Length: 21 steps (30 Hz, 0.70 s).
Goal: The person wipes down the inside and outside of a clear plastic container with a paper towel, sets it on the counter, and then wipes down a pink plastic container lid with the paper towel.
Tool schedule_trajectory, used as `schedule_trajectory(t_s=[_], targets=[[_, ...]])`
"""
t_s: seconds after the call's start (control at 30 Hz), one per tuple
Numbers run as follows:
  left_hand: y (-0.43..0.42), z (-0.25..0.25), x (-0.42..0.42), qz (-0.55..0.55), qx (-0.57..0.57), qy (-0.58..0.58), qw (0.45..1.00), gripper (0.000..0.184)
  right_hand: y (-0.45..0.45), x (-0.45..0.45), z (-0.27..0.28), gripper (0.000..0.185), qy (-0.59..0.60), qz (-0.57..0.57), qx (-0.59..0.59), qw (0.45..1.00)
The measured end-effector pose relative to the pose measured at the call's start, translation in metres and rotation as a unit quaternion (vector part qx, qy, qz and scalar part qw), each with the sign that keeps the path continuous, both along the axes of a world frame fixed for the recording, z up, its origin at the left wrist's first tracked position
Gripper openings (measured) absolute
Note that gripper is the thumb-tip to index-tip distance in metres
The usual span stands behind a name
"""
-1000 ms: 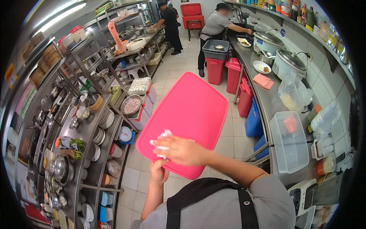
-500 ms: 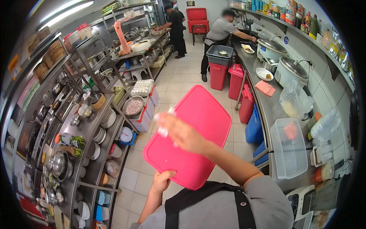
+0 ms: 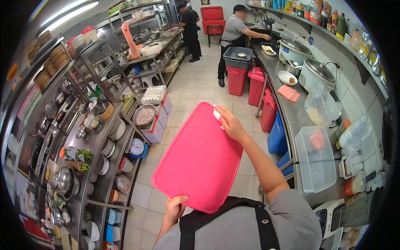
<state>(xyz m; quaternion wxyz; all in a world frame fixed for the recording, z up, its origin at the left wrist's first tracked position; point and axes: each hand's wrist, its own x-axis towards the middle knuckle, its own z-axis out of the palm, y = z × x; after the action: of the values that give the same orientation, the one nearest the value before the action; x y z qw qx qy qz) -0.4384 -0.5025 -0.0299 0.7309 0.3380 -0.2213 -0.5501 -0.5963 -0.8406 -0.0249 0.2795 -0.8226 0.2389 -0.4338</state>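
Observation:
A pink rectangular plastic lid [image 3: 196, 162] is held up tilted in front of my body. My left hand [image 3: 175, 208] grips its lower edge, thumb on the face and the other fingers out of sight behind it. At the upper right corner, my right hand [image 3: 231, 126] presses a crumpled white tissue [image 3: 217, 114] against the surface, the fingers bent over it. A tiny light speck shows on the lid near my left thumb.
On the right steel counter [image 3: 287, 108] stand a clear plastic bin [image 3: 315, 166], a plastic bag [image 3: 321, 104] and rice cookers [image 3: 318, 75]. Steel shelving [image 3: 93, 171] with bowls and plates lines the left. Two people work farther off, one by the red bins [image 3: 236, 79].
My right hand has moved from the lid's left middle to its upper right corner with the tissue. The lid has turned slightly and shifted left, still in my left hand.

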Motion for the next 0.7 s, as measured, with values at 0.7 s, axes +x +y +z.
schedule_trajectory(t_s=[0.7], targets=[[-0.066, -0.021, 0.059, 0.161, -0.094, 0.08, 0.979, 0.065, 0.191, 0.041, 0.033, 0.042, -0.003, 0.392, 0.207, 0.896]])
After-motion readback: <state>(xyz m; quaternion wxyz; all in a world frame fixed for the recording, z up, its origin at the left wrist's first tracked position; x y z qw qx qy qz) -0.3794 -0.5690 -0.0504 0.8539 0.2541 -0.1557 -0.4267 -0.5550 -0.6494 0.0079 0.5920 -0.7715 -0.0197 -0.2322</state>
